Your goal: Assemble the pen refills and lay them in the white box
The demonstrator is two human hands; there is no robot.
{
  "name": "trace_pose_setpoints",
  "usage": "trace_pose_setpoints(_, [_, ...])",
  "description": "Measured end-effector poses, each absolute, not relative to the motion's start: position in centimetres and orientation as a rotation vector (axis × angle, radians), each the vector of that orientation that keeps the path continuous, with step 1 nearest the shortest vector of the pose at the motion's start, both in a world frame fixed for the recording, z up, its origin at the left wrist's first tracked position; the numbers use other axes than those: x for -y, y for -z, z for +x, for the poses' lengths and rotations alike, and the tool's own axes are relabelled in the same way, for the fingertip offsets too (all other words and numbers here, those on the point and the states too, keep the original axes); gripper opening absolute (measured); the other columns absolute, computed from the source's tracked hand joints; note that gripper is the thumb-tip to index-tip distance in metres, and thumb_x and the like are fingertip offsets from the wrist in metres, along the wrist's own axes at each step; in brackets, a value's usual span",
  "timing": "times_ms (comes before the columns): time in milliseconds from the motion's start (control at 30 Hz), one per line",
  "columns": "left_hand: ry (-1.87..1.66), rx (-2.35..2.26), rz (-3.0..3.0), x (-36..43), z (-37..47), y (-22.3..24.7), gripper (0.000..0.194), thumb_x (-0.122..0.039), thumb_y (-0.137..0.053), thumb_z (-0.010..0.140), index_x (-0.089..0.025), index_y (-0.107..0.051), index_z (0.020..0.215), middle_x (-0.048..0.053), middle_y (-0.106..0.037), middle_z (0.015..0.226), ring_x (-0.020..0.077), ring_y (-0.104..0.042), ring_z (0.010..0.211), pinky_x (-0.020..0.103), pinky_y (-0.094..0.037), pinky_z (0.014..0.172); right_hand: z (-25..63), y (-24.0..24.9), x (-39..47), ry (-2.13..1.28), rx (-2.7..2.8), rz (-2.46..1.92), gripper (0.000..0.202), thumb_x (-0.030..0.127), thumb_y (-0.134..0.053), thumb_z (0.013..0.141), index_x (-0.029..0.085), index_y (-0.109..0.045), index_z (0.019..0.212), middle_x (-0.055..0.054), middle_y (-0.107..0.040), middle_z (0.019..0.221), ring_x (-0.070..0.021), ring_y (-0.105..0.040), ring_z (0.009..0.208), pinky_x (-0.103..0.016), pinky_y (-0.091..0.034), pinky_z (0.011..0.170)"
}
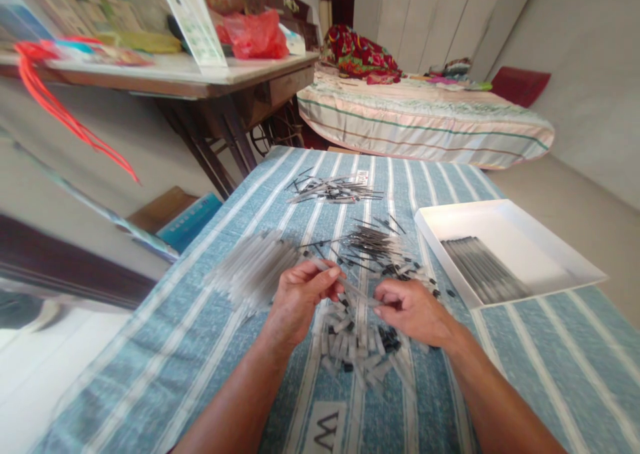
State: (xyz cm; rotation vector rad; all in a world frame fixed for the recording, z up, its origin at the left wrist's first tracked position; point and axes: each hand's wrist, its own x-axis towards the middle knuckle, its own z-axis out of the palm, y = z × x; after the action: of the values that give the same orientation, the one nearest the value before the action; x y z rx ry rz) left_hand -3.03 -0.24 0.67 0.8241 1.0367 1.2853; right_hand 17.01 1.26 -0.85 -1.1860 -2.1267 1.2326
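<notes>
My left hand (303,297) grips a translucent pen barrel (357,294) between thumb and fingers. At the barrel's lower right end, my right hand (415,313) is closed in a pinch; whether a small part is between its fingertips is hard to see. Just below the hands lies a heap of clear pen caps (367,361), some with black ends. To the left of my left hand is a stack of frosted pen barrels (257,267). Beyond my right hand, dark thin refills (373,241) lie bunched with small black-and-clear pieces (410,271).
A white open box (543,244) at the right holds a row of dark-filled pens (483,267). Farther back lies another loose pile of refills (337,189). A striped blue cloth (200,374) covers the table. A sewing-machine table (200,87) stands left, a bed (425,117) behind.
</notes>
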Motion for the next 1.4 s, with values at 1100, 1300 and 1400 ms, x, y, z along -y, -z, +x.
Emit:
trace_pose_setpoints(1100, [-1.192,-1.112,0.858,0.1,-2.9,-0.6,0.014,-0.024,-0.065,0.067,-0.014,-0.057,0.064,-0.002,-0.058,0.045,0.0078,-0.046,0.032,0.020,-0.035,0.034,15.3,2.6,0.0,-1.128,1.945,-1.072,0.014,0.025,-0.051,0.079,0.019,-0.047,0.068,0.006,-0.049,0.048,-0.0073,-0.044,0.042,-0.019,-0.031,0.046])
trace_pose_setpoints(1300, [-1.214,-1.133,0.902,0.0,-2.8,-0.3,0.012,-0.023,-0.064,0.069,-0.014,-0.057,0.066,-0.003,-0.057,0.046,0.0074,-0.046,0.033,0.019,-0.034,0.035,15.2,2.1,-0.4,-1.056,2.020,-1.107,0.017,0.027,-0.051,0.080,0.019,-0.048,0.066,0.007,-0.044,0.048,-0.0074,-0.041,0.045,-0.019,-0.029,0.046])
trace_pose_setpoints(1400, [-1.224,-1.183,0.950,-0.2,-2.7,-0.1,0.012,-0.024,-0.064,0.069,-0.015,-0.057,0.066,-0.003,-0.056,0.046,0.0073,-0.045,0.035,0.019,-0.034,0.036,15.1,1.6,-0.7,-0.885,2.158,-1.124,0.016,0.028,-0.049,0.082,0.018,-0.053,0.070,0.005,-0.046,0.051,-0.0084,-0.043,0.049,-0.019,-0.029,0.049])
